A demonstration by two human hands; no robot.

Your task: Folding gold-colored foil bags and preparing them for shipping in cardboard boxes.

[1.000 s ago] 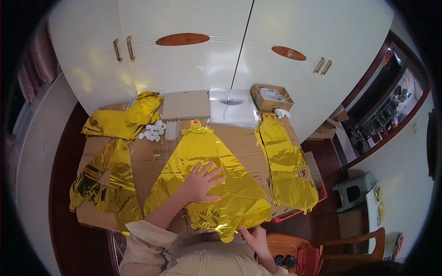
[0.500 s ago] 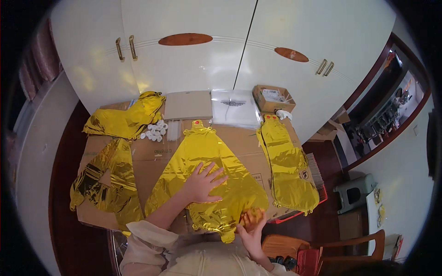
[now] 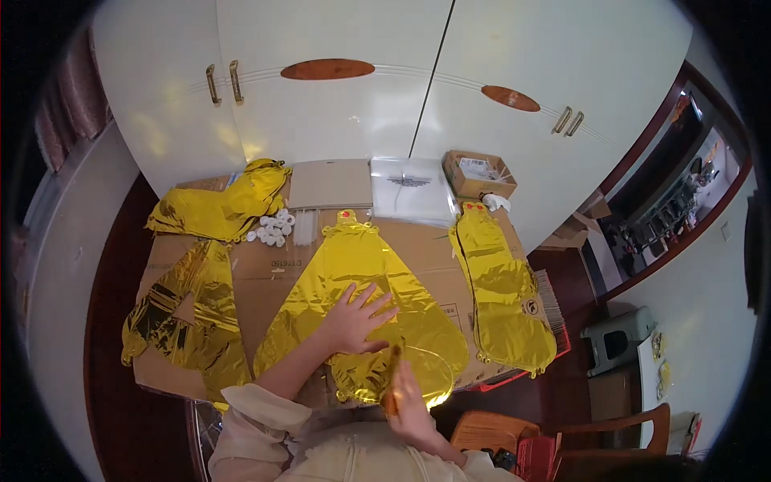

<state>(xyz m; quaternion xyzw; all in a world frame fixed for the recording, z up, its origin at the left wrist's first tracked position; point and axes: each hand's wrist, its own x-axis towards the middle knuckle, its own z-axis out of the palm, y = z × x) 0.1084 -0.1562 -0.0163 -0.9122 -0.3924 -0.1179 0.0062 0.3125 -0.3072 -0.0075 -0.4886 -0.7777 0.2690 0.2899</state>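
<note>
On the bench (image 3: pixel 253 261), steadying the middle foil (image 3: pixel 353 269) with left fingers (image 3: pixel 376 306) spread, folding its near part with right fingers (image 3: pixel 406 387) together, unclear in grip, seemingly midway, leaving its far end flat.

Onto the middle of the wide gold foil sheet (image 3: pixel 329 265) the left hand (image 3: pixel 353 321) is pressed, palm down, fingers spread. At the near edge, the right hand (image 3: pixel 409 402) is held edge-on against a raised fold of foil; whether it is pinched cannot be told. The cardboard-covered desk (image 3: pixel 434 255) is well filled: gold foil pieces are laid to the left (image 3: pixel 217 297) and right (image 3: pixel 506 297), and a gold bundle (image 3: pixel 213 210) is heaped at back left. White rolls (image 3: pixel 275 230) are clustered beside it. Along the back are set a flat grey-brown board (image 3: pixel 330 185), clear plastic sheets (image 3: pixel 414 193) and an open cardboard box (image 3: pixel 482 187).
</note>
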